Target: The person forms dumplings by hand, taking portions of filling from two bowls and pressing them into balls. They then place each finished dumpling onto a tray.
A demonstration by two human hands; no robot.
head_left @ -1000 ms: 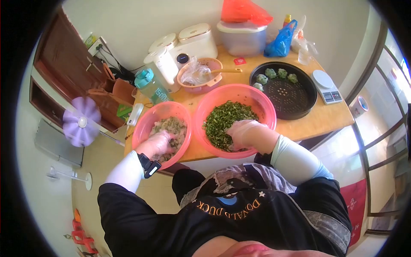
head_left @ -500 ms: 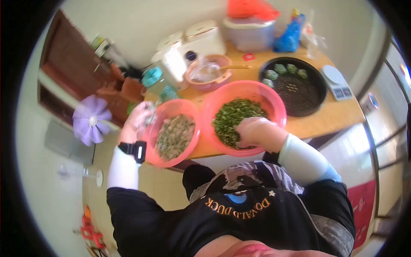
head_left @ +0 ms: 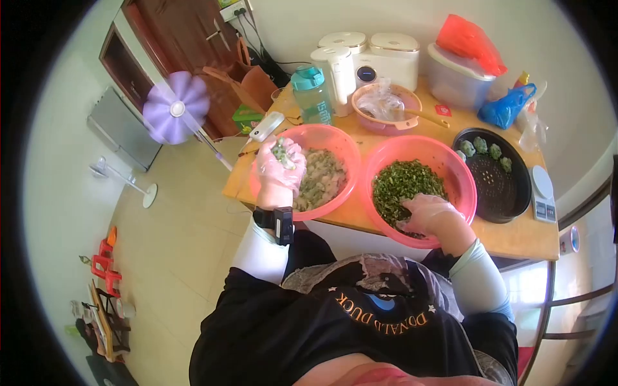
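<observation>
My left hand [head_left: 281, 166], in a clear plastic glove, is raised over the left rim of a pink bowl [head_left: 351, 157] of pale chopped filling [head_left: 323, 177]. Its fingers curl round a small green-and-white clump [head_left: 281, 153]. My right hand [head_left: 428, 212], gloved too, dips into the chopped greens [head_left: 405, 183] in the second pink bowl [head_left: 460, 174]; its fingertips are partly buried, and whether they grip any greens is hidden. To the right, a round black pan [head_left: 499, 199] with a perforated-looking base carries several green balls [head_left: 480, 145] along its upper side.
A kitchen scale [head_left: 544, 209] lies right of the pan. Behind the bowls stand a teal bottle [head_left: 313, 96], white appliances [head_left: 394, 61], a basin [head_left: 386, 127] with a plastic bag and wooden handle, a lidded tub [head_left: 457, 80] and a blue bag [head_left: 505, 108]. A purple fan [head_left: 177, 108] stands left.
The camera view has turned, so the table sits further right and sharper. My left hand now has its palm turned up, showing the clump. My right hand remains in the greens.
</observation>
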